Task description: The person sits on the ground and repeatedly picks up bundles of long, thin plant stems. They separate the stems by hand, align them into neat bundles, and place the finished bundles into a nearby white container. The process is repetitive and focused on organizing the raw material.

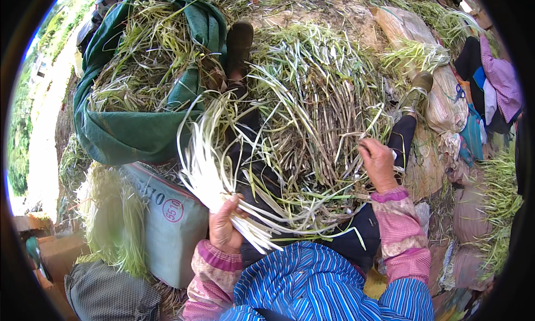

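My left hand (225, 229) grips a bunch of peeled white stalks (209, 166), like blanched chives. Their long tips fan upward, and the cut-looking ends poke out below my fist. My right hand (377, 162) is raised over the right thigh, thumb and fingers pinched at a thin, dry-looking leaf strip (352, 134). Between my legs lies a large heap of unpeeled stalks (330, 107) with brownish lower parts and green-white tops. Loose leaf strips (317, 214) are strewn across my lap.
A green woven sack (129, 132) full of leaf scraps (146, 66) stands at upper left. Below it, pale stalks (113, 216) drape over a grey-green bale (175, 233). A small bunch (430, 55) rests on a whitish sack (447, 95) at right. Another person (499, 82) sits beyond it.
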### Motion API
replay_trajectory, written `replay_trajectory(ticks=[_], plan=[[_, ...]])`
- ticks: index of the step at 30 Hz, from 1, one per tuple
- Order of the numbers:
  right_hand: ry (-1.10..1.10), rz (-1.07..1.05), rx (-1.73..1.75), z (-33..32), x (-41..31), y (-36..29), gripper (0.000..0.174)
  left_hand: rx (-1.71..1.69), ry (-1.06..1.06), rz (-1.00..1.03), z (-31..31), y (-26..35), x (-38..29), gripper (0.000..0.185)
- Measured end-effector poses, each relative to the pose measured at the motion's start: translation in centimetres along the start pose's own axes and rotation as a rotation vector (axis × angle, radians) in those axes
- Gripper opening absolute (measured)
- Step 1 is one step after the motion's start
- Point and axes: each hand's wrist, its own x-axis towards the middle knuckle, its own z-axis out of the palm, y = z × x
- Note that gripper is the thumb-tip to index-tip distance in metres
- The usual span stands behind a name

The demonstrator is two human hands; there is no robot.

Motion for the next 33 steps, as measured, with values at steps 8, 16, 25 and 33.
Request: replay_trajectory(ticks=[8, 16, 25, 33], plan=[[-0.407, -0.127, -0.291, 11.1, 4.0, -5.1, 0.024, 0.034, 0.028, -0.21, 0.4, -3.0, 0.6, 0.022], [-0.34, 0.074, 0.404, 2.8, -0.1, -5.5, 0.022, 0.083, -0.049, -0.263, 0.2, -3.4, 0.4, 0.026], [-0.361, -0.226, 0.278, -0.3, -9.0, -10.4, 0.02, 0.243, -0.093, -0.177, 1.6, -4.6, 0.7, 0.023], [-0.423, -0.329, 0.231, 0.7, -10.4, -11.0, 0.018, 0.281, -0.134, -0.167, 0.4, -4.9, 0.4, 0.02]])
